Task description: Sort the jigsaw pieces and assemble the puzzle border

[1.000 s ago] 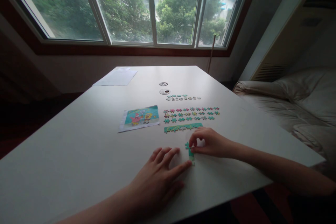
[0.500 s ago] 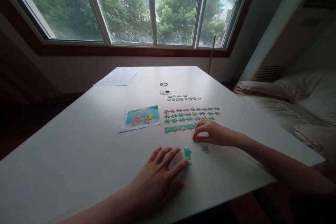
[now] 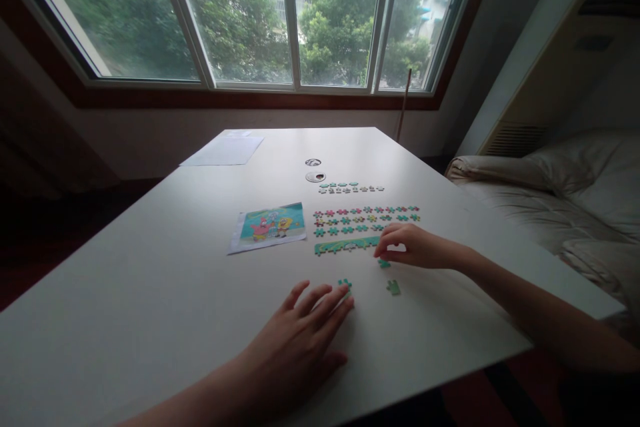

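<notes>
My left hand lies low over the white table with its fingers stretched out. Its fingertips rest on a few small green puzzle pieces, which they partly cover. My right hand is curled, thumb and fingers pinched at a teal puzzle piece just below the assembled strip. That strip is a straight row of joined green pieces, its right end hidden by my right hand. A loose light green piece lies nearer to me, between the two hands.
Beyond the strip, several rows of loose puzzle pieces are laid out, with paler rows farther back. A cartoon picture sheet lies left of them. White paper is at the table's far left; a sofa stands right.
My right hand has shifted slightly right and away from me, with the teal piece. My left fingers have moved onto the small green pieces, which now sit farther left.
</notes>
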